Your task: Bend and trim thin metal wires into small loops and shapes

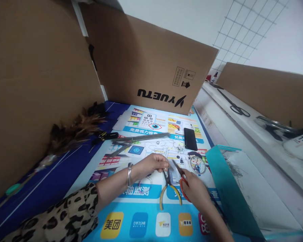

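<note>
My left hand (153, 165) is pinched shut on a thin piece of wire, too fine to see clearly, held over a printed poster (141, 222). My right hand (195, 193) is closed round red-handled pliers (180, 174), whose jaws point up-left toward the left fingertips. Yellow-handled pliers (169, 191) lie on the poster between the two hands. A bundle of long grey wires (138, 138) lies further back on the poster.
A black phone (190, 138) and a roll of clear tape (197, 164) lie behind the hands. A feather duster (73, 131) rests at left. Cardboard panels (151, 60) wall the back and left. A teal open box (232, 191) with wire scraps stands at right; scissors (236, 107) lie beyond.
</note>
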The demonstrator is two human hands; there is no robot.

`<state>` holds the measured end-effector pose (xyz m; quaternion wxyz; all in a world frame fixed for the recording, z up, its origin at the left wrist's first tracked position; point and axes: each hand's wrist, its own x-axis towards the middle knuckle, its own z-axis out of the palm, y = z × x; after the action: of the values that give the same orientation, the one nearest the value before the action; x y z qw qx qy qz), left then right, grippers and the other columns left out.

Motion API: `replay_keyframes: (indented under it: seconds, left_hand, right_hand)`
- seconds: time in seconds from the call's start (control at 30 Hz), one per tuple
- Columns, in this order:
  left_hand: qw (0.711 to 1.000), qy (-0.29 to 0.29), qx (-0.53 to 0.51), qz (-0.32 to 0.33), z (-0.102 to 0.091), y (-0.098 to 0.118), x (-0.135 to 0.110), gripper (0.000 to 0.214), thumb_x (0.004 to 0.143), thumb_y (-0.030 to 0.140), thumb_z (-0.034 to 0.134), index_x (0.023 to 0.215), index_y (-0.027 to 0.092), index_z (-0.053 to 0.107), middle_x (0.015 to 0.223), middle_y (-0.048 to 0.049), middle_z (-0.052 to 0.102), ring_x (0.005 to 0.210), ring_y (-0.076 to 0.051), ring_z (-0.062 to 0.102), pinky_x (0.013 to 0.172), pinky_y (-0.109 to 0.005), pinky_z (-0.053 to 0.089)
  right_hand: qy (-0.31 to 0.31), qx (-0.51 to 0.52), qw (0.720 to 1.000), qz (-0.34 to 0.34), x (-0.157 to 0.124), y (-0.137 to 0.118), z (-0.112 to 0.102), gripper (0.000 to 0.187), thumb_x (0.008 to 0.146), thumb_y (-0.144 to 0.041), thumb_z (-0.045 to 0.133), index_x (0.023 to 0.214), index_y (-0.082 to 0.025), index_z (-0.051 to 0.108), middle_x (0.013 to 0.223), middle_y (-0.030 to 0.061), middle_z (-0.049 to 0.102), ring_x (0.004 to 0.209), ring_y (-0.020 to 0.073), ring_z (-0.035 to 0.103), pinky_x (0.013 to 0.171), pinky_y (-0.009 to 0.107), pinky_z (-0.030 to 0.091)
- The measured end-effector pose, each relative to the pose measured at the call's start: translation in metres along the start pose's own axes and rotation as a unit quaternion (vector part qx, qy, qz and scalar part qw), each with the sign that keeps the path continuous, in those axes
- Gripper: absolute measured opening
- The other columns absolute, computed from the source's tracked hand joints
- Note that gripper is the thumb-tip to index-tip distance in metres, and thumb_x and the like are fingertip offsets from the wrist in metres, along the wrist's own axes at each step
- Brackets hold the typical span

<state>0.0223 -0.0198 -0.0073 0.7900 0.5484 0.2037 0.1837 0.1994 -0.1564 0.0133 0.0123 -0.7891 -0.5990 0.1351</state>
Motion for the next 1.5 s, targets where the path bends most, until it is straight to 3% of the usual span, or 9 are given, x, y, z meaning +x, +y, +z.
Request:
replay_keyframes:
  seconds: [0.3,0.4,0.5,0.63,0.77,0.87,1.03,1.27,1.5]
  left_hand:
    - [0.996,-0.018,0.081,0.017,0.0,0.001,0.001,0.019,0.07,0.029,0.062,0.064,0.011,0.06,0.076,-0.0038,0.062,0.058,-0.008,0.045,0.056,-0.021,0.034]
    - [0.996,-0.022,0.091,0.01,0.001,0.003,0.0,0.017,0.071,0.029,0.061,0.068,0.012,0.061,0.072,-0.0027,0.061,0.058,-0.008,0.045,0.057,-0.021,0.034]
    - [0.996,-0.033,0.082,0.013,0.004,0.006,-0.002,0.017,0.071,0.028,0.062,0.067,0.011,0.061,0.068,-0.0009,0.058,0.058,-0.008,0.044,0.058,-0.021,0.034]
    - [0.997,-0.029,0.074,0.009,0.009,0.006,-0.006,0.017,0.07,0.028,0.062,0.068,0.011,0.061,0.063,0.0006,0.055,0.058,-0.008,0.044,0.058,-0.021,0.034]
    - [0.996,-0.043,0.077,-0.003,0.009,0.005,-0.007,0.015,0.07,0.026,0.062,0.068,0.011,0.062,0.063,-0.0008,0.056,0.058,-0.009,0.045,0.058,-0.022,0.035]
    - [0.993,-0.084,0.084,-0.007,0.005,0.006,-0.006,0.015,0.07,0.025,0.062,0.066,0.011,0.063,0.062,-0.0016,0.057,0.056,-0.008,0.044,0.055,-0.021,0.033]
    - [0.985,-0.139,0.091,-0.038,-0.001,0.009,-0.005,0.015,0.068,0.027,0.065,0.071,0.012,0.066,0.061,-0.0009,0.059,0.054,-0.009,0.046,0.052,-0.021,0.033]
    - [0.981,-0.16,0.095,-0.054,-0.007,0.01,-0.004,0.019,0.069,0.029,0.064,0.08,0.014,0.067,0.065,-0.0009,0.06,0.058,-0.009,0.049,0.054,-0.02,0.035]
    - [0.983,-0.147,0.102,-0.041,-0.008,0.005,-0.001,0.015,0.069,0.027,0.065,0.075,0.014,0.066,0.064,-0.0002,0.059,0.059,-0.009,0.05,0.057,-0.021,0.039]
  right_hand:
    - [0.017,-0.153,0.987,-0.048,-0.009,-0.011,-0.005,0.036,0.081,-0.029,0.046,0.115,-0.017,0.052,0.091,0.015,0.059,0.087,0.0288,0.054,0.071,0.036,0.037]
    - [0.03,-0.106,0.992,-0.062,-0.006,-0.012,-0.015,0.03,0.083,-0.032,0.044,0.105,-0.016,0.057,0.087,0.0134,0.06,0.086,0.0272,0.054,0.07,0.034,0.037]
    - [0.042,0.044,0.991,-0.115,0.003,-0.016,-0.025,0.029,0.086,-0.034,0.042,0.103,-0.018,0.058,0.086,0.0081,0.061,0.08,0.0204,0.055,0.067,0.029,0.039]
    - [0.036,0.277,0.943,-0.182,0.019,-0.027,-0.03,0.029,0.084,-0.038,0.045,0.103,-0.021,0.059,0.082,0.0029,0.061,0.076,0.0158,0.053,0.067,0.026,0.04]
    - [-0.014,0.464,0.873,-0.147,0.034,-0.037,-0.027,0.031,0.081,-0.039,0.051,0.103,-0.019,0.061,0.072,0.0004,0.059,0.06,0.0108,0.049,0.056,0.023,0.038]
    - [-0.062,0.546,0.827,-0.118,0.04,-0.041,-0.024,0.026,0.078,-0.037,0.055,0.093,-0.017,0.062,0.058,-0.0035,0.052,0.045,0.0063,0.038,0.044,0.02,0.03]
    - [-0.095,0.6,0.784,-0.126,0.042,-0.04,-0.024,0.018,0.074,-0.034,0.061,0.076,-0.017,0.056,0.055,-0.0055,0.049,0.043,0.0053,0.039,0.044,0.018,0.03]
    - [-0.068,0.595,0.793,-0.113,0.042,-0.029,-0.021,0.02,0.074,-0.035,0.06,0.078,-0.016,0.054,0.054,-0.0041,0.053,0.044,0.007,0.044,0.045,0.019,0.035]
    - [-0.035,0.584,0.806,-0.092,0.042,-0.031,-0.015,0.016,0.076,-0.032,0.059,0.076,-0.016,0.056,0.057,-0.0006,0.06,0.051,0.0102,0.054,0.05,0.022,0.04]
